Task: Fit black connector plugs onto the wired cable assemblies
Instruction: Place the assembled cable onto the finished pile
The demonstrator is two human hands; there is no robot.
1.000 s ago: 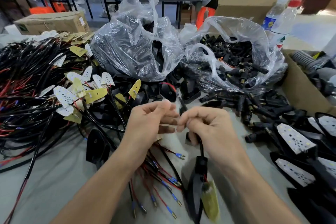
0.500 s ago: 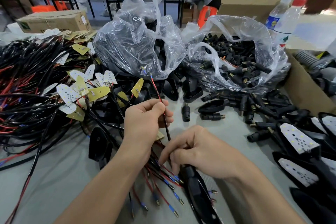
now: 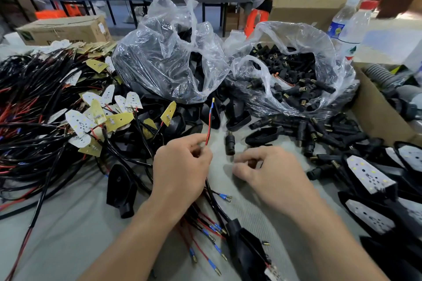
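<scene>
My left hand (image 3: 180,167) pinches a red wire (image 3: 209,124) that sticks up past my fingers, ending in a blue sleeve and a brass tip. Its black cable runs down under my palm to a black housing (image 3: 245,246) near the table's front edge. My right hand (image 3: 271,172) hovers just right of it with fingers curled and holds nothing. A single black connector plug (image 3: 230,143) lies on the table just beyond my right fingertips. More red wires with blue-sleeved tips (image 3: 211,248) fan out below my left wrist.
Two clear plastic bags stand behind: one of black housings (image 3: 164,57), one of black plugs (image 3: 294,75). Loose plugs (image 3: 319,132) spill to the right. A tangle of black and red cables with LED boards (image 3: 45,107) fills the left. A cardboard box (image 3: 379,118) and bottles (image 3: 352,27) stand at the right.
My right hand has let go of the cable and housing and moved up toward the lone plug. My left hand still pinches the red wire, now more upright.
</scene>
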